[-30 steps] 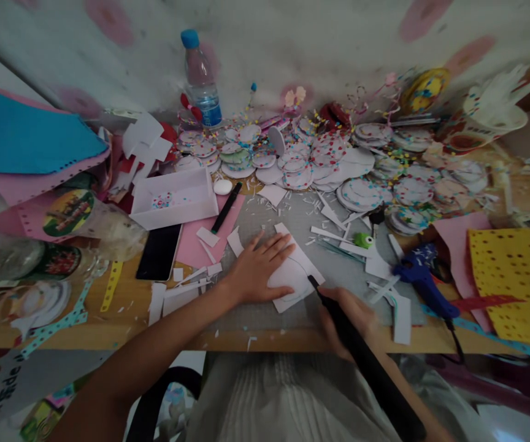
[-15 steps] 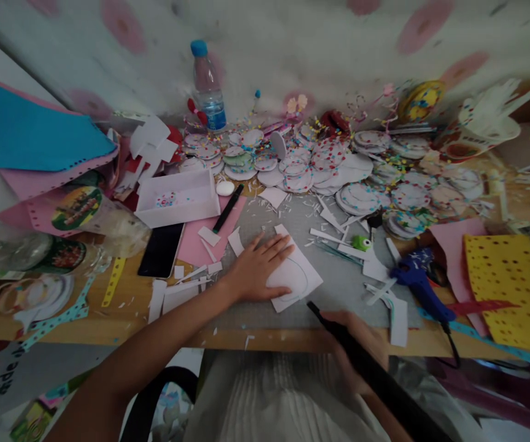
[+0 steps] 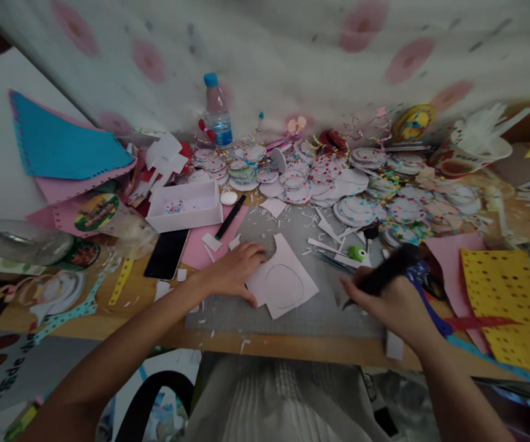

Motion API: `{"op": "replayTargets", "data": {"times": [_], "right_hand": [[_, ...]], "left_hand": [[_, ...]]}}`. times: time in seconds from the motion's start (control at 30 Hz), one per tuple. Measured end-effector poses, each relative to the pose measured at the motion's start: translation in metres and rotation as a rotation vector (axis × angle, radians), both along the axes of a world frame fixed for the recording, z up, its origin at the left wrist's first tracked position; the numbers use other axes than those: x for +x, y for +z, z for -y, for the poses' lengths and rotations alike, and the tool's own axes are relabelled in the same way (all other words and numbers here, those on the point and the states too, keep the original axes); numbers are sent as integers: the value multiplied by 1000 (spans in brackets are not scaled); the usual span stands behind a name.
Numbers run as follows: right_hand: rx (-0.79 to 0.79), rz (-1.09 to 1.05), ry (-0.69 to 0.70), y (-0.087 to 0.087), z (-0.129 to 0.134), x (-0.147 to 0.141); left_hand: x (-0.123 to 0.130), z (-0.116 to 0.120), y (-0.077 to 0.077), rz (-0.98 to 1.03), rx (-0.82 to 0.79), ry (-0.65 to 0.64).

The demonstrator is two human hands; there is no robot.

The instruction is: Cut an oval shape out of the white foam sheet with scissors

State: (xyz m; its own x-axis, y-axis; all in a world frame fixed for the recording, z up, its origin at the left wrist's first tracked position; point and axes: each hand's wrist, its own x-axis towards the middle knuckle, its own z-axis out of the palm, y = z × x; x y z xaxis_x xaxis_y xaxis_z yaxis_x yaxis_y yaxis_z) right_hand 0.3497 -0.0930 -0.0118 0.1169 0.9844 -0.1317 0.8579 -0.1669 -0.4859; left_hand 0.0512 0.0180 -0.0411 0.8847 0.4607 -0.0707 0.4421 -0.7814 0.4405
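A white sheet of paper or card [image 3: 304, 287] with a hand-drawn round outline lies on the grey cutting mat [image 3: 256, 322]. A curved notch shows in its upper left edge. My left hand [image 3: 235, 273] rests at the sheet's left edge, fingers and thumb spread apart, palm down. To the right of the sheet, my right hand [image 3: 391, 301] is wrapped round a long black craft knife [image 3: 387, 270], smeared by motion. Its thin grey tip points down toward the mat, apart from the sheet. A blue glue gun [image 3: 430, 304] is partly hidden behind this hand.
A white box [image 3: 184, 218], a phone [image 3: 166, 255] and a black marker [image 3: 230, 218] lie left of the mat. Stacks of decorated paper discs [image 3: 324, 169] fill the back, near a water bottle [image 3: 218, 113]. Yellow dotted felt [image 3: 506, 301] lies right; paper scraps are scattered about.
My left hand has slid left off the drawn outline to the sheet's edge. My right hand has risen and moved right with the black craft knife, swinging its handle upward.
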Motion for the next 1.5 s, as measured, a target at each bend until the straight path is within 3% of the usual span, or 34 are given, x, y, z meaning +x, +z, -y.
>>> {"op": "replayTargets", "data": {"times": [0.17,0.3,0.37,0.43,0.57,0.63,0.7,0.77,0.83,0.9,0.97,1.07,1.13,1.23,1.37,1.5], "right_hand": [[-170,324,60,-3,-32,-18],[-113,343,58,-8,-45,-25],[6,181,61,-7,-45,-28],[74,-135,135,-2,-40,-32],[-144,-759,351,6,-22,-45],[-190,-909,301,5,-14,-52],[-128,-1001,191,2,-9,-59],[-55,-1073,105,-1,-6,-65],[-26,-1122,69,-1,-3,-73],[-38,-1129,70,1,0,-81],[-41,-1102,74,5,3,-90],[-25,-1049,50,8,9,-102],[-35,-1043,38,8,12,-107],[-103,-1078,60,10,14,-109],[-188,-1128,108,19,14,-108],[-212,-1184,68,24,16,-107]], "left_hand": [[5,6,12,-16,90,20],[-5,17,32,1,186,24],[-13,24,45,30,185,52],[-22,30,57,51,160,90],[-38,41,77,97,119,169],[-43,46,80,173,122,252],[-44,53,74,366,97,443],[-40,64,60,704,-56,705],[-29,78,42,1122,-464,896],[-13,94,26,1234,-1030,979],[5,109,16,1291,-1328,999],[27,124,14,1375,-1397,990],[35,126,18,1406,-1339,1102],[36,123,24,1338,-1318,1224],[31,118,31,1169,-1401,1256],[34,118,36,1188,-1395,1277]]}}
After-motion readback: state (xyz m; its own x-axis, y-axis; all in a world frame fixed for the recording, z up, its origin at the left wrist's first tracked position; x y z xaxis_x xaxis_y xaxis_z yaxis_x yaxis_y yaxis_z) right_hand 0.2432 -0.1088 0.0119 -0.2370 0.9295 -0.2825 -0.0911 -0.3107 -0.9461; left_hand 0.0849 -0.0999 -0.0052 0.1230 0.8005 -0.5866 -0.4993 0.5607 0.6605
